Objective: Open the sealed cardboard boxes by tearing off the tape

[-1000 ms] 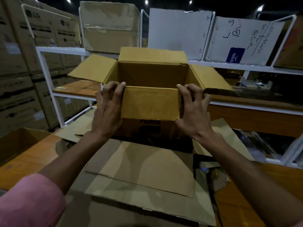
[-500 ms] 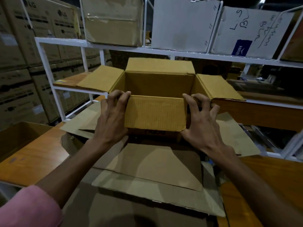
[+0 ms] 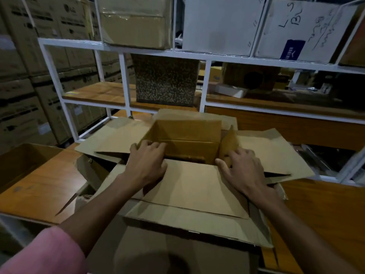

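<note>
A: 2 hands, 1 open box (image 3: pixel 187 141), and we take that box as our landmark. Our left hand (image 3: pixel 147 167) curls over its near-left corner, fingers hooked on the rim; our right hand (image 3: pixel 242 171) grips its near-right corner, fingers bent against the side flap (image 3: pixel 229 143).

B: Why hold it at both near corners?

A: We judge it keeps the box square and level while we set it down; a grip on 1 side would let it twist. It sits low among flattened cardboard sheets (image 3: pixel 189 186), which spread toward us from its near wall and out to either side of it.

B: Is any tape left on it?

A: None that we can see. All flaps stand open and the inside looks empty, so for this box the tearing seems done. We cannot tell whether its base rests fully on the sheets, because our hands and the near flap hide that edge.

B: And around it?

A: Beyond the box stands a white shelf frame (image 3: pixel 126 89), with a speckled box (image 3: pixel 166 82) just behind ours on the wooden shelf (image 3: pixel 100 93). Above that, a brown taped box (image 3: pixel 136 20) waits, likely still sealed. Left of our box lies a wooden tabletop (image 3: pixel 39 184).

B: So next?

A: We would guess another sealed box.
</note>
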Demonstrator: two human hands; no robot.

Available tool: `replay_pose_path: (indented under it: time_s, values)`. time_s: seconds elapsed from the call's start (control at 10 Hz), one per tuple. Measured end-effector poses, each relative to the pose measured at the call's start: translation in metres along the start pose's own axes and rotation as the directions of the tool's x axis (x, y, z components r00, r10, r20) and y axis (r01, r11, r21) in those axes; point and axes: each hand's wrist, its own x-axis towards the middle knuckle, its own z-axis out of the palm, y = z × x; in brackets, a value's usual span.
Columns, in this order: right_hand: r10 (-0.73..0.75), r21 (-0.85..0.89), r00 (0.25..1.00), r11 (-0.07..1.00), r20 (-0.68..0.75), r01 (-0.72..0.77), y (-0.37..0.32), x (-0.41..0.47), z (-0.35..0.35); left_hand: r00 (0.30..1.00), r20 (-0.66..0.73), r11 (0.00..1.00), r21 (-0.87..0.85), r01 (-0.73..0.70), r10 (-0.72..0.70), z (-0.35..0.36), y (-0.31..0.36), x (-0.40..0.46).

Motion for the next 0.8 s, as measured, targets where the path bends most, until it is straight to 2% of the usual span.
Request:
replay_pose_path:
  time_s: [0.2,0.3,0.5,0.7,0.8]
  values:
    - [0.033,0.141,0.994,0.990,-0.106,-0.018,0.000,-0.003,-0.003,0.993,-0.081,0.993,-0.086,-0.087,0.080,0.000,0.014,-0.001]
    - [0.024,0.171,0.989,0.985,-0.144,0.001,0.006,-0.010,-0.005,0.992,-0.081,0.986,-0.132,-0.103,0.093,0.004,0.021,0.003]
    - [-0.009,0.164,0.982,0.986,-0.186,0.040,0.034,-0.010,-0.020,0.974,-0.198,0.971,-0.187,-0.149,0.111,0.006,0.056,0.018]
    - [-0.019,0.223,0.959,0.971,-0.282,0.085,0.066,0.006,-0.041,0.950,-0.272,0.971,-0.137,-0.194,0.152,-0.002,0.084,0.037]
    - [-0.053,0.199,0.952,0.973,-0.302,0.117,0.080,0.010,-0.047,0.942,-0.301,0.978,-0.092,-0.186,0.151,-0.010,0.098,0.050]
